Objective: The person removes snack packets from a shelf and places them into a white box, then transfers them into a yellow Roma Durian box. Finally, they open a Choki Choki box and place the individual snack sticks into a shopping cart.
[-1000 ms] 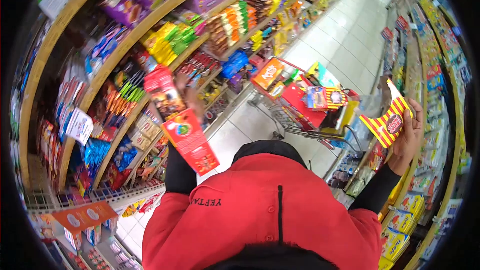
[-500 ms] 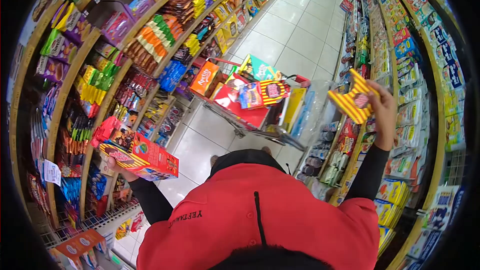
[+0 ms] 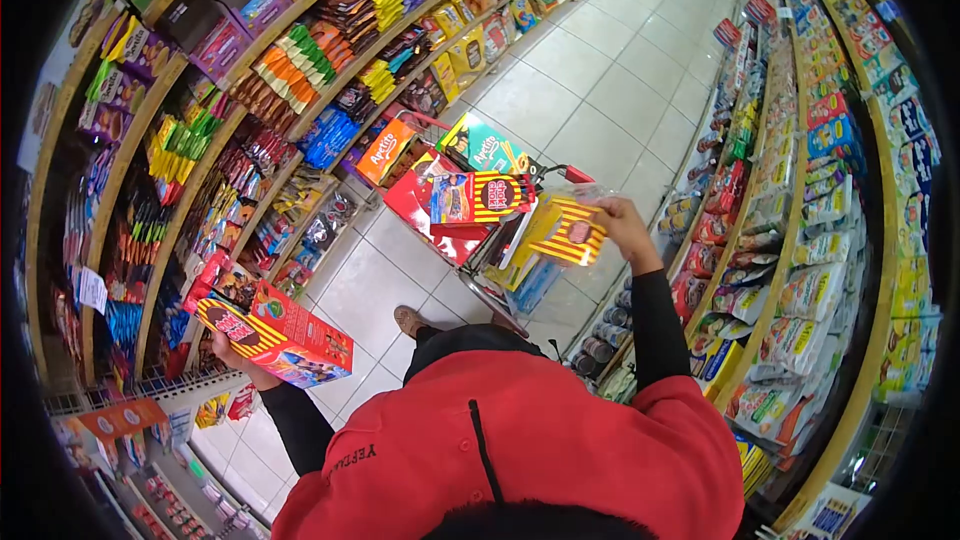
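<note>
Here, gripping a red, yellow-striped cardboard box [image 3: 285,333] in the left hand [image 3: 246,363].
Holding it in curled fingers near wooden-edged snack shelves [image 3: 232,130]; pinching a flat yellow-and-red striped card [image 3: 568,232] between fingers of the right hand [image 3: 628,230], over one edge of a red-handled metal shopping cart [image 3: 578,174] loaded with an orange box [image 3: 385,151] and other bright packs [image 3: 497,198].

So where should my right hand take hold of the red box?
Probably at the end of the red box toward the picture's right, coming from that side. Your left hand holds its lower edge nearer the other end, leaving this one clear, and its flat faces should let fingers close across it. Your right hand holds a striped piece, so likely free that first.
</note>
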`<state>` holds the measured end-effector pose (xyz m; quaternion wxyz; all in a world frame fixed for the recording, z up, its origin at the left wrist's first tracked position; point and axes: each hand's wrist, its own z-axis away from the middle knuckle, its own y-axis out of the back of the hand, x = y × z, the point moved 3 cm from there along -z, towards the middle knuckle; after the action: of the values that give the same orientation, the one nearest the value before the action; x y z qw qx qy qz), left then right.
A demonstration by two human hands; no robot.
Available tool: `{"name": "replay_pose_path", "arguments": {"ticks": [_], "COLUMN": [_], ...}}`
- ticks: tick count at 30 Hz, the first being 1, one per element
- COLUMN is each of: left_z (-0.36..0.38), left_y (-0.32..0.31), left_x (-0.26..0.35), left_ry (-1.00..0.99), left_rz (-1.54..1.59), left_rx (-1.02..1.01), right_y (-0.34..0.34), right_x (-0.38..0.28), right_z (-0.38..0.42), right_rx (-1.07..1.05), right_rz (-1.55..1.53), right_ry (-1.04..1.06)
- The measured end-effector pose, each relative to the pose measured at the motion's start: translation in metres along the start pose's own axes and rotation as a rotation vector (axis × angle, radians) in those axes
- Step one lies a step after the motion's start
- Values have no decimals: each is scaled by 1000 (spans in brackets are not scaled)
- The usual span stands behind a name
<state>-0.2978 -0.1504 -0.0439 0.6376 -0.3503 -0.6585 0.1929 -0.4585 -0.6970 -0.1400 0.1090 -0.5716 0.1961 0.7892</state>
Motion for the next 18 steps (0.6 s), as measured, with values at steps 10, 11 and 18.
{"name": "replay_pose_path", "arguments": {"ticks": [10,11,18], "left_z": [36,38,37], "left_y": [-12,-18,-21], "left_x": [4,2,0], "left_ry": [-54,-51,23], "left_rz": [-33,-6,34], "left_rx": [46,86,-141], "right_y": [-28,-29,-52], "right_x": [1,-7,2], "right_z": [-8,-7,-33], "right_rx": [171,200,123], "right_rz": [481,571,1024], "right_ry": [156,181,178]}}
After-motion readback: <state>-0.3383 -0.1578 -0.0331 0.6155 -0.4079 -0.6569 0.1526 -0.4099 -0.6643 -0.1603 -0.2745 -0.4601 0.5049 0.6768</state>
